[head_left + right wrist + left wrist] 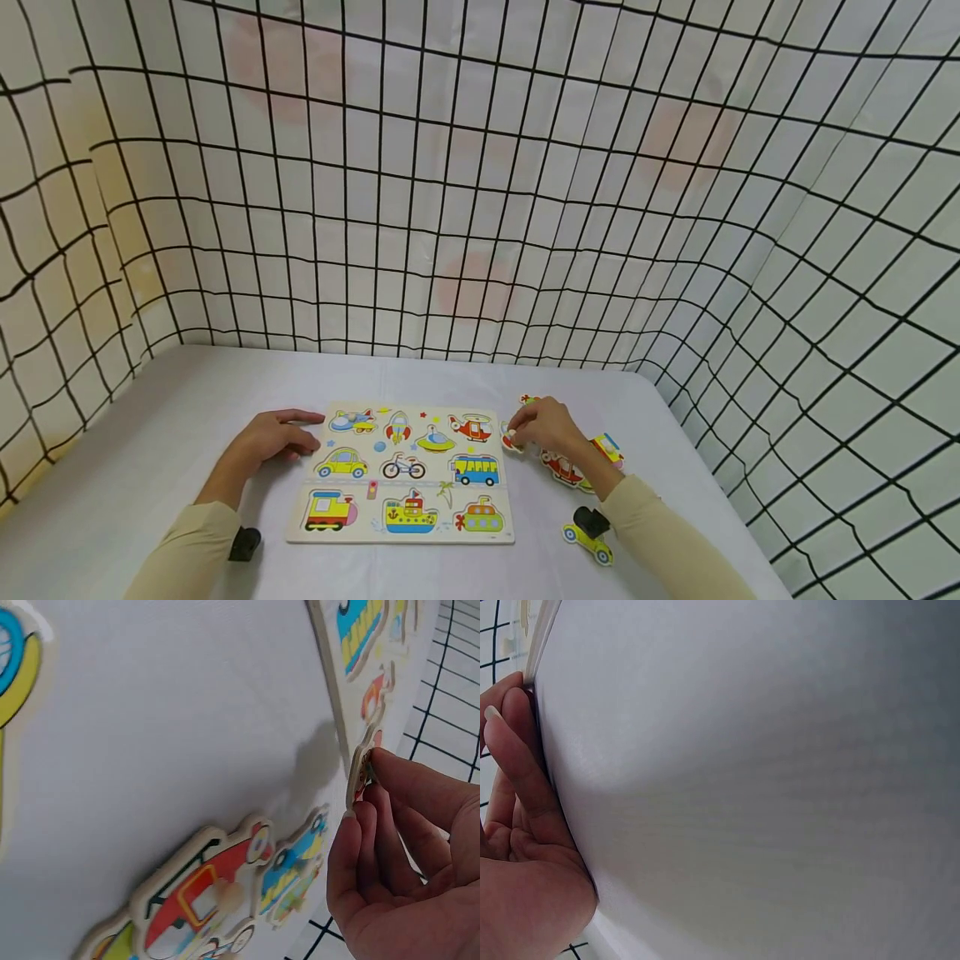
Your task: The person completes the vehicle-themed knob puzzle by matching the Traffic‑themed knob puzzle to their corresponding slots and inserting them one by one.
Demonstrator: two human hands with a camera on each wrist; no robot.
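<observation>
The right hand [551, 429] is pinching a small wooden piece [358, 776] just beside the right edge of the puzzle board [373, 458], while the left hand [270, 437], fingers extended, is resting at the left edge, where light pressure should prevent sliding.

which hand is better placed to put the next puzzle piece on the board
Probably the right hand: it pinches a puzzle piece near the right edge of the puzzle board; the yellow car piece lies that side too. The left hand, at the opposite edge, holds no piece.
</observation>
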